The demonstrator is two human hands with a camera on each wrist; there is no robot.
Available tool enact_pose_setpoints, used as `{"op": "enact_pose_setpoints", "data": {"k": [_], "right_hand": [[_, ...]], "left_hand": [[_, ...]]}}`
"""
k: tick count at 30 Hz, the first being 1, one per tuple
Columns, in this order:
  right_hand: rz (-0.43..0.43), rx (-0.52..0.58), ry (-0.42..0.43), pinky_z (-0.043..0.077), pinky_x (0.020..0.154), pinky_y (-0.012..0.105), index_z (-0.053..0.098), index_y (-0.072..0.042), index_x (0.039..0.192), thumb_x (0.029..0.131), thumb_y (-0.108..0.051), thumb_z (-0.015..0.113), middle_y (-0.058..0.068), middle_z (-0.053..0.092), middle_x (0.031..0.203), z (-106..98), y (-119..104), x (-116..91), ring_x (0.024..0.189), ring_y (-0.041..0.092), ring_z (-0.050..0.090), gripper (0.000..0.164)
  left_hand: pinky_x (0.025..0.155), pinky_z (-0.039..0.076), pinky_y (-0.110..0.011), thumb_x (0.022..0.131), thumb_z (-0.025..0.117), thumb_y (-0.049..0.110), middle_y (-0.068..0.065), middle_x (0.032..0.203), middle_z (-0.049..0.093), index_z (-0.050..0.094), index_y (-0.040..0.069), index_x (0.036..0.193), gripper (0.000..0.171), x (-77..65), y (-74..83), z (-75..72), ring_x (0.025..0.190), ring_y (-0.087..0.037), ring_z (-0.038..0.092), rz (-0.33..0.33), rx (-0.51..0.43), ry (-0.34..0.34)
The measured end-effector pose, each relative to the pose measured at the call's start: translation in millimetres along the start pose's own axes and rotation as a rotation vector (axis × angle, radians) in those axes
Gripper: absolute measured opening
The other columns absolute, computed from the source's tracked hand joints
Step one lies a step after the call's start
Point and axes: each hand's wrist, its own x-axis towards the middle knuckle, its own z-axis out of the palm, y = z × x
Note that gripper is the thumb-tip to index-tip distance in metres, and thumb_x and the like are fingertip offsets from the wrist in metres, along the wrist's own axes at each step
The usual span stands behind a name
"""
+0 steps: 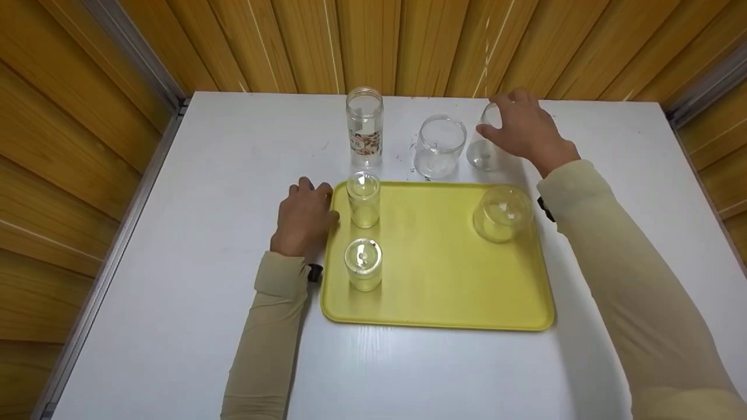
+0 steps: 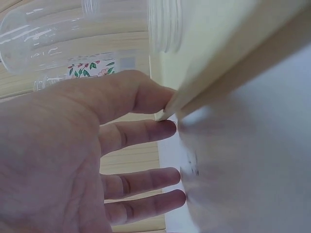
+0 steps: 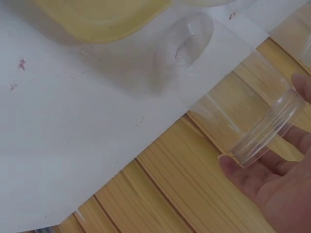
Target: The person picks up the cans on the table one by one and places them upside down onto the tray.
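- Your left hand [image 1: 302,217] pinches the yellow tray [image 1: 440,280] at its edge.
- Your right hand [image 1: 528,128] grips 1 clear jar [image 1: 482,155] by its rim: grasping step, apparently.
- Next likely needs: straight lift.

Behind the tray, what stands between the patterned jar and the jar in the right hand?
The head view shows a wide clear jar between the patterned jar and the right hand's gripped jar.
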Motion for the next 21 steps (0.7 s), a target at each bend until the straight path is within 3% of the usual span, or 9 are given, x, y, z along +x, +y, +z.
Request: {"op": "enact_pose_setpoints", "data": {"k": [6, 21], "right_hand": [[0.035, 0.056, 0.020, 0.030, 0.113, 0.075, 0.030, -0.005, 0.166, 0.106, -0.048, 0.057, 0.033, 0.024, 0.163, 3, 4, 0, 0.146, 0.054, 0.032, 0.079], [0.055, 0.112, 0.117, 0.039, 0.109, 0.065, 0.044, -0.001, 0.157, 0.099, -0.054, 0.067, 0.031, 0.037, 0.151, 1, 8, -10, 0.132, 0.048, 0.043, 0.082]], "left_hand": [[0.082, 0.054, -0.056, 0.096, 0.066, 0.020, -0.026, 0.122, 0.055, 0.067, 0.002, 0.135, 0.043, 1.1, 0.9, 0.3, 0.106, -0.041, 0.054, -0.006, -0.011, -0.009], [0.081, 0.054, -0.056, 0.094, 0.066, 0.021, -0.026, 0.122, 0.055, 0.068, 0.003, 0.134, 0.044, 1.6, -0.2, 0.6, 0.105, -0.041, 0.054, -0.006, -0.005, -0.017]]}}
